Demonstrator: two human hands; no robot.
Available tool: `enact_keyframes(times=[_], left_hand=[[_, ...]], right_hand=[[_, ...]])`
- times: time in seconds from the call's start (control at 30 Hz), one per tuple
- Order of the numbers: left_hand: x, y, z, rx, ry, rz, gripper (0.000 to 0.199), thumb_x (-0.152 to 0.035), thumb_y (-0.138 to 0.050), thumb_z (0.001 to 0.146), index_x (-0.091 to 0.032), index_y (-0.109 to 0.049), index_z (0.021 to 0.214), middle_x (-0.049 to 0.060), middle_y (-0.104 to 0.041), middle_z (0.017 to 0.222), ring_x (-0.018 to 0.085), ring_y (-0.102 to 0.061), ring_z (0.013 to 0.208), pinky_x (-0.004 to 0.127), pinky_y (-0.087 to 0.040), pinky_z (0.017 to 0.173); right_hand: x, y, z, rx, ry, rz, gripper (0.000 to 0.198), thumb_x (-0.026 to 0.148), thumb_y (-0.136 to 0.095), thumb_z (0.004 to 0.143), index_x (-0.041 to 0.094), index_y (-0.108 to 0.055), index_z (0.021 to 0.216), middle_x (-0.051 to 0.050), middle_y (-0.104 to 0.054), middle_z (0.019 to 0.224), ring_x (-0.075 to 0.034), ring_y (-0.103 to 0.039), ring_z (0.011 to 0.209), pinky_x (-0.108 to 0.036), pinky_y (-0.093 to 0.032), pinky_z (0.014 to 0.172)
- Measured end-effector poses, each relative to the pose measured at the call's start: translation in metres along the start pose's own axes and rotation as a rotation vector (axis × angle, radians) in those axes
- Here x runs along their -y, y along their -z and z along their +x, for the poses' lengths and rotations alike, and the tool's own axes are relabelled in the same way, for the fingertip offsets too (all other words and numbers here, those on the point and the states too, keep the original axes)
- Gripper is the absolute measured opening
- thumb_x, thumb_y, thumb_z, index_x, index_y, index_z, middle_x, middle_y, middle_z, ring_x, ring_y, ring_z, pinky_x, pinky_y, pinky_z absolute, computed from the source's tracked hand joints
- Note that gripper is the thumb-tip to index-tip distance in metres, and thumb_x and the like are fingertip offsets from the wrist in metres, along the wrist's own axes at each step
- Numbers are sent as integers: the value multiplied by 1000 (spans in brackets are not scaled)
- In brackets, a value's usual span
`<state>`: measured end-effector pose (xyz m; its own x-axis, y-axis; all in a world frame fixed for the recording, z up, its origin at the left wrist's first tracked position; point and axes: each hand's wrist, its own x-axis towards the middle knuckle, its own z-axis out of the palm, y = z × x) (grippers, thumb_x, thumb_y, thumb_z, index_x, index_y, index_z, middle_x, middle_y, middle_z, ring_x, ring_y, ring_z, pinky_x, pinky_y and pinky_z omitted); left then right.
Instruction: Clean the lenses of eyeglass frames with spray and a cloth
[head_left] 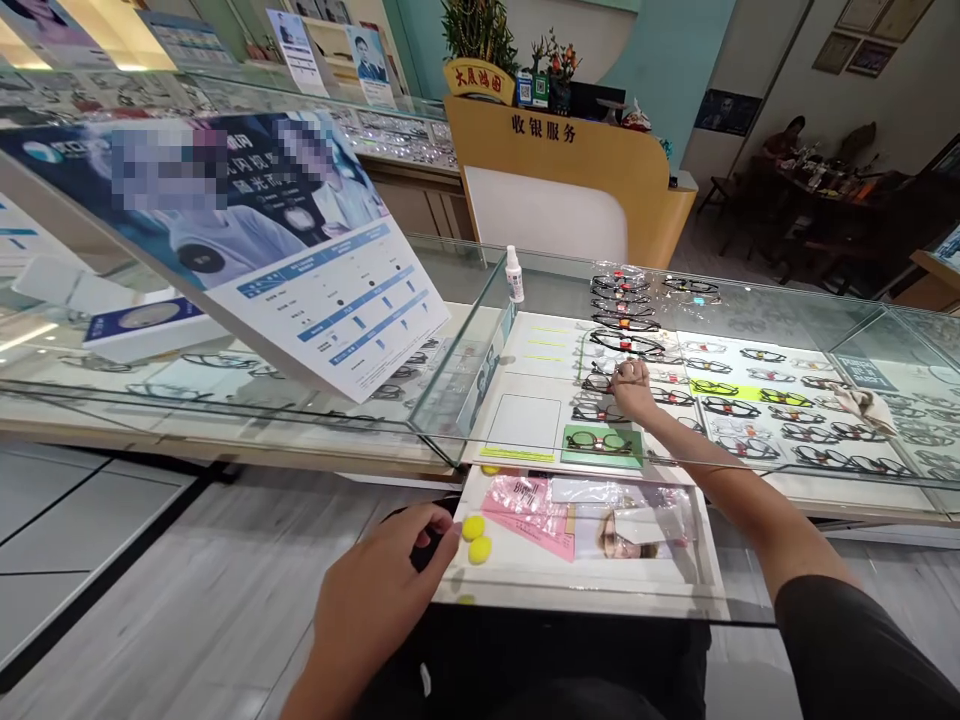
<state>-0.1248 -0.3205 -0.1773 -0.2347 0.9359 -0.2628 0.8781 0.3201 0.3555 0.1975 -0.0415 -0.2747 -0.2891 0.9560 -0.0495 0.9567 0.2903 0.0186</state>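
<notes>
My right hand [634,390] reaches into the glass display case, its fingers closed around a dark pair of eyeglasses [596,381] in the left column of frames. Just above it lies a larger black pair [626,343]. Below are another dark pair [596,412] and a pair on a green card [602,442]. My left hand [386,575] is low by the left side of a pulled-out drawer [712,565]. Its fingers are loosely bent, with a gap between thumb and forefinger and nothing seen in it. Two yellow round pieces [476,540] lie beside its thumb.
Pink leaflets [529,510] and plastic sleeves lie in the drawer. A white spray bottle [514,275] stands on the glass top. To the left leans a large printed sign [330,300]. A crumpled cloth [862,405] lies on the right. Behind is a wooden counter [562,150].
</notes>
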Motion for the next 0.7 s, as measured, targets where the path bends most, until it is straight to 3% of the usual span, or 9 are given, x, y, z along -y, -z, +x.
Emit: enact_keyframes(times=[0.13, 0.3, 0.5, 0.7], left_hand=[[0, 0, 6, -4, -13, 1, 43, -57, -40, 96, -29, -72, 97, 0, -75, 103, 20, -68, 90, 27, -42, 67], [0, -5, 10, -90, -28, -21, 43, -57, -39, 99, -28, -71, 95, 0, -76, 99, 19, -67, 88, 27, -41, 65], [8, -11, 16, -87, -42, 1, 43, -59, -41, 98, -28, -71, 96, -1, -76, 100, 18, -68, 88, 27, -41, 64], [2, -9, 12, -126, -38, -21, 39, -52, -42, 98, -27, -72, 95, 0, -77, 100, 18, -68, 88, 27, -40, 64]], right_hand=[[0, -9, 17, 59, -32, 5, 45, 18, -43, 97, 9, -68, 134, -23, -52, 157, -39, -35, 154, -62, -15, 134], [2, -15, 22, 137, -38, -7, 35, 17, -48, 94, 13, -75, 116, -21, -48, 161, -39, -28, 160, -60, -9, 135], [2, -17, 24, 184, -37, -4, 33, 19, -49, 98, 14, -78, 113, -21, -43, 165, -39, -23, 161, -62, -8, 133], [2, -14, 21, 167, -51, 21, 28, 30, -59, 97, 18, -80, 112, -20, -49, 157, -42, -30, 155, -66, -10, 130]])
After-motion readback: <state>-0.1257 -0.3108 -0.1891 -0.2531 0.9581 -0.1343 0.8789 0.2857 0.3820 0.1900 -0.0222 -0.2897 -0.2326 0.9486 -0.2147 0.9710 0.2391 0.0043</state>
